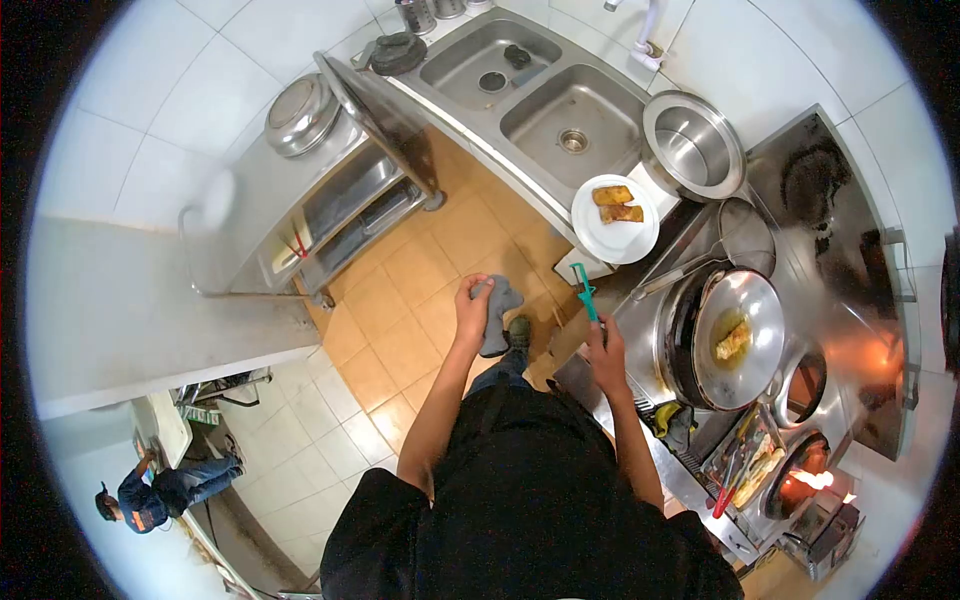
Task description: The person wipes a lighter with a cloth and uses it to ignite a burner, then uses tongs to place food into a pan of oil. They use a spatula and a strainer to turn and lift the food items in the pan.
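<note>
My left hand is closed on a grey cloth that hangs down over the floor. In my right hand is a slim teal-green tool, pointing toward the sink counter; its exact kind I cannot make out. Just beyond the tool's tip, a white plate at the counter corner carries two browned fried pieces. To the right of my right hand, a wok on the stove holds one golden piece in a little oil.
A flame burns at the lower right. Near it lies a tray of food with red-handled tongs. A strainer and a large metal pot stand behind the wok. A double sink is ahead. Another person is far left.
</note>
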Demonstrator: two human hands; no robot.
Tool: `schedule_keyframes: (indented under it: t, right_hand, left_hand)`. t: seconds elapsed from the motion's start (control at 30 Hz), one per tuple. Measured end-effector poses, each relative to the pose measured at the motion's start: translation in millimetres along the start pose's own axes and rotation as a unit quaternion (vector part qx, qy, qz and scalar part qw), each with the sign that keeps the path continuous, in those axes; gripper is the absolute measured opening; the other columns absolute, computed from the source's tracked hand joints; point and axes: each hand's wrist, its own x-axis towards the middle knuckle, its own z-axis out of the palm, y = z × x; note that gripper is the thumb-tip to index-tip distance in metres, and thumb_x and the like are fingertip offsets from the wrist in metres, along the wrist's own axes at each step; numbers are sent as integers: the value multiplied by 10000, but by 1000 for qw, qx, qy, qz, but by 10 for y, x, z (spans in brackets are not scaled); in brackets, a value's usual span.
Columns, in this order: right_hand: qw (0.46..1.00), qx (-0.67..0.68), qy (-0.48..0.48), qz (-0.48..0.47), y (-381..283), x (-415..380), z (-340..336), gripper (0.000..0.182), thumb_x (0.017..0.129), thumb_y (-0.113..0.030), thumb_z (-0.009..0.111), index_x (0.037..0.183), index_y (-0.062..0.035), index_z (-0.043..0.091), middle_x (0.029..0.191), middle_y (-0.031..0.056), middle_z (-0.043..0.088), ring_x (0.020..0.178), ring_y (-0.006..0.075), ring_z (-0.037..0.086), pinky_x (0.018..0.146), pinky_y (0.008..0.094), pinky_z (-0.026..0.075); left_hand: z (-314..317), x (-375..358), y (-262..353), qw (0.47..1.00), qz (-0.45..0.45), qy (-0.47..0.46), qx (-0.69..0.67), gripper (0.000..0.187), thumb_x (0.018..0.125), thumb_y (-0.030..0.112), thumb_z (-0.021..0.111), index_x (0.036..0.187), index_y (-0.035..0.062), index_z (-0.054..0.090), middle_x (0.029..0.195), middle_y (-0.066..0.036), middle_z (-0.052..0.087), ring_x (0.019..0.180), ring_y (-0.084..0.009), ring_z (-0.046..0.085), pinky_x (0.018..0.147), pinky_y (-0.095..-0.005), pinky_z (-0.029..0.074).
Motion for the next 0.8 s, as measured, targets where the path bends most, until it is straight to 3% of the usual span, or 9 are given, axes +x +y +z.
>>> schedule_keyframes:
  t: [0.07,0.1,0.17,0.27,0.43,0.53,0.6,0.7,0.8]
  right_hand:
    - [980,162,-45,103,-40,20,8,253,1013,-267,497,1134,-60,577,694,-7,489,583,97,464,552,251,417]
    - [980,162,-43,103,-62,37,-18,253,1013,-267,497,1134,-60,577,694,-7,489,583,97,464,552,251,417]
    - [924,301,-115,207,-103,50,-82,262,1009,-251,489,1190,-80,571,727,2,499,582,93,459,556,243,420]
    - [867,403,-111,272,-213,56,-131,307,1015,-268,480,1262,-95,540,781,17,526,601,94,486,547,243,410]
    - [861,408,-136,272,-560,74,-175,359,1021,-289,485,1327,-101,481,802,22,530,575,89,453,528,241,388]
    - [863,406,-152,258,-464,108,-134,361,1022,-287,487,1330,-98,466,742,10,495,527,84,401,499,244,357]
    - [862,409,-160,253,-411,117,-111,352,1023,-278,484,1322,-94,463,705,0,473,502,82,371,483,246,338]
    - [893,352,-141,242,-378,144,-50,304,1020,-263,480,1269,-88,481,647,-24,420,473,74,328,456,238,294]
    - [941,273,-113,168,-312,147,36,260,1015,-239,477,1222,-82,494,642,-28,436,482,62,354,447,221,294]
  left_hand:
    - [-9,-13,-26,1000,2,-8,-1,181,907,162,654,1031,36,614,1003,-66,613,960,-166,543,871,-307,439]
    - [8,-26,1,1000,4,-15,-2,181,912,165,650,1036,38,613,998,-66,611,955,-164,545,864,-304,442]
    - [51,-74,42,1000,-9,-21,-16,175,921,169,640,1036,41,613,990,-67,606,945,-161,546,846,-299,447]
    - [111,-128,70,997,-41,-42,-47,181,947,193,613,1052,46,605,980,-72,602,933,-162,557,825,-307,469]
    - [326,-240,303,973,-129,-115,-155,235,1007,243,532,1132,46,563,1013,-91,613,971,-207,599,873,-371,509]
    - [435,-234,328,946,-174,-157,-223,336,1041,298,440,1223,31,533,1170,-132,624,1049,-259,616,883,-393,527]
    - [490,-221,335,901,-199,-226,-313,415,1053,320,373,1307,17,498,1292,-151,577,1159,-289,569,1009,-440,460]
    - [509,-210,353,861,-239,-247,-377,434,1049,304,347,1355,24,474,1351,-143,545,1207,-305,534,1073,-462,398]
    - [474,-212,325,815,-266,-263,-442,417,1033,273,363,1354,32,476,1348,-127,549,1209,-301,535,1055,-464,416]
